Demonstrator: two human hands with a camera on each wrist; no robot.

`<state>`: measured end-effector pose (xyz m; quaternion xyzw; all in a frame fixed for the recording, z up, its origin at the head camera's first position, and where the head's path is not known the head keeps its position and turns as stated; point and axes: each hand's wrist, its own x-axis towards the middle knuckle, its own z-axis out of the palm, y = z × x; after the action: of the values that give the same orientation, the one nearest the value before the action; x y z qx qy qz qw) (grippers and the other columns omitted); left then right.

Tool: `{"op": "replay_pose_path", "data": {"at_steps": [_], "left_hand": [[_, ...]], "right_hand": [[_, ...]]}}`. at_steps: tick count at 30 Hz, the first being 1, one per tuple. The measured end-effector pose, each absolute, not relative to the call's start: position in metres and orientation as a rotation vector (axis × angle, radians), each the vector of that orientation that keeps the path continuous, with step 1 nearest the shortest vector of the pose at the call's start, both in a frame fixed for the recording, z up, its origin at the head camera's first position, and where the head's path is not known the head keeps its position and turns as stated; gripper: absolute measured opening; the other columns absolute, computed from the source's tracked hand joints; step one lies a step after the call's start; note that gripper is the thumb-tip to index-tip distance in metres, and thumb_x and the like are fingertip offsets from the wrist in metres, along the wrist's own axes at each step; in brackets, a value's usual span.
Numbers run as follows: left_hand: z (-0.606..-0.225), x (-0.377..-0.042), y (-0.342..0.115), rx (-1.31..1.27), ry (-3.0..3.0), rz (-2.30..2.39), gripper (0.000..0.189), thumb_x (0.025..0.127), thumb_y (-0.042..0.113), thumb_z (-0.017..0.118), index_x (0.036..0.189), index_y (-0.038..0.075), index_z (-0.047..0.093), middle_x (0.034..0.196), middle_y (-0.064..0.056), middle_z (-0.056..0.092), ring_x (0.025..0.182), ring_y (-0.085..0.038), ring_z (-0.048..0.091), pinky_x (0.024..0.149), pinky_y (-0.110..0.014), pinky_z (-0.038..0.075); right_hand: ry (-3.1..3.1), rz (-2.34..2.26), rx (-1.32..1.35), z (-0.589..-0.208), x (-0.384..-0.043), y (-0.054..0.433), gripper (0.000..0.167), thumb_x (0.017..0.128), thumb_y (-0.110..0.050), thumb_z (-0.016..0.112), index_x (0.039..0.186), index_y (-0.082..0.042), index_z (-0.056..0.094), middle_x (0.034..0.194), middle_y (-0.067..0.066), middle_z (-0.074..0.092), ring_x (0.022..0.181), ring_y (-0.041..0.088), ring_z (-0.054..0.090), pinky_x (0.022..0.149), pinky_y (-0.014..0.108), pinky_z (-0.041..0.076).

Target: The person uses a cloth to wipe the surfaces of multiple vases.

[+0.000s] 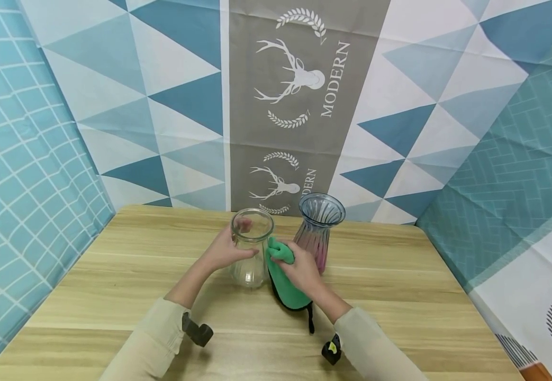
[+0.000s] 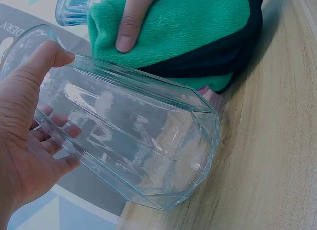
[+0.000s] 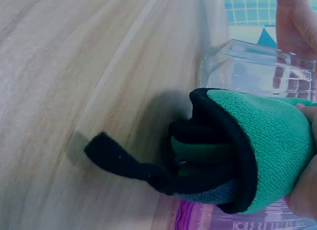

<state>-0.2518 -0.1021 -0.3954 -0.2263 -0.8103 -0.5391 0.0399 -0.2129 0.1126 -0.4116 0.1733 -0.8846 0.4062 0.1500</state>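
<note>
A clear glass vase (image 1: 249, 272) with a wide round rim stands on the wooden table, tilted slightly. My left hand (image 1: 224, 248) grips it below the rim, thumb on the near side and fingers around the far side. In my right hand (image 1: 306, 271) is a folded green towel (image 1: 291, 290) with black edging and a black loop, bunched between thumb and fingers. The towel (image 2: 198, 29) lies close along the vase's (image 2: 138, 126) right side; whether they touch, I cannot tell. Some right-hand fingers are hidden by the cloth.
A blue-to-pink ribbed glass vase (image 1: 320, 225) with a flared rim stands just behind my right hand. The wooden table (image 1: 161, 238) meets a patterned cloth wall (image 1: 180, 121) at its back edge. Patterned sheets hang on both sides.
</note>
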Motion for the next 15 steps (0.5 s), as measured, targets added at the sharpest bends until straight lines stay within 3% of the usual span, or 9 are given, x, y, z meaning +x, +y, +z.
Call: {"op": "replay_pose_path", "data": {"at_steps": [6,15], "left_hand": [[-0.3937,-0.252,-0.1007,-0.676,-2.505,-1.669,0.067,0.073,0.005,0.076,0.129,-0.005,0.041,0.132,-0.026,0.05,0.126,-0.041,0.045,0.107,-0.056,0.034],[-0.3943,-0.2524,-0.1032,-0.698,-2.504,-1.649,0.067,0.073,0.013,0.078,0.129,0.001,0.043,0.132,-0.021,0.052,0.125,-0.036,0.047,0.106,-0.054,0.036]], "right_hand": [[-2.537,1.156,0.497,-0.4125,-0.2127,0.1139,0.041,0.081,-0.019,0.073,0.12,-0.013,0.061,0.11,0.008,0.069,0.095,0.023,0.066,0.078,0.037,0.052],[-2.325,1.209,0.542,-0.4056,-0.215,0.1129,0.039,0.08,-0.014,0.074,0.117,-0.009,0.062,0.11,0.011,0.069,0.098,0.025,0.066,0.081,0.039,0.055]]}}
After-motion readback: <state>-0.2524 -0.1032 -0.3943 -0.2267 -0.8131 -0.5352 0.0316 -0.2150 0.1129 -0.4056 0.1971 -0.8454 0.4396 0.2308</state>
